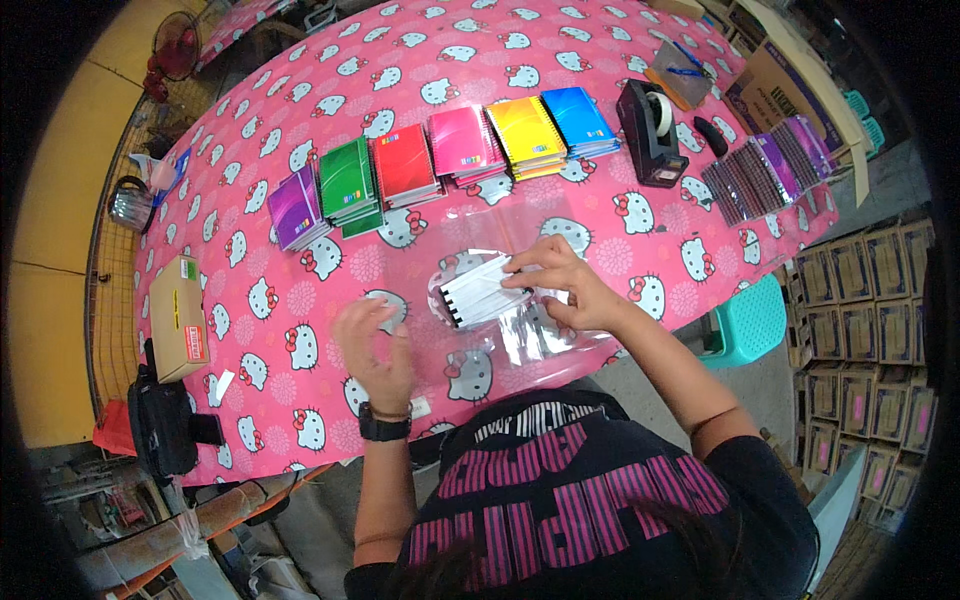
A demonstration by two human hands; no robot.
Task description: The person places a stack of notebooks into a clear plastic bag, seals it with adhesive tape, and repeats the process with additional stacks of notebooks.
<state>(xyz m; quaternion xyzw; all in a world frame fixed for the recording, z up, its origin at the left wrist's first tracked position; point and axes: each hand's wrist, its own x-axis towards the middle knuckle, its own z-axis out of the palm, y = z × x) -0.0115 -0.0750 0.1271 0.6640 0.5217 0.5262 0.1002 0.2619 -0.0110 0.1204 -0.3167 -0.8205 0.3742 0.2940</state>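
The white bundle (478, 292) sits on clear plastic (535, 340). Past it is a row of spiral notebooks (405, 162). The pink table's (265, 335) near edge is below it, and a brown box (180, 318) is far left of it.

The right hand (572, 288) touches it, fingers spread. Left of it, the left hand's (378, 355) fingers are half open.

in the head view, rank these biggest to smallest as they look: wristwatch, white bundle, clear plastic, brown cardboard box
1. Clear plastic
2. Brown cardboard box
3. White bundle, partly covered by the right hand
4. Wristwatch

That is apparent size only; the wristwatch sits nearer the camera.
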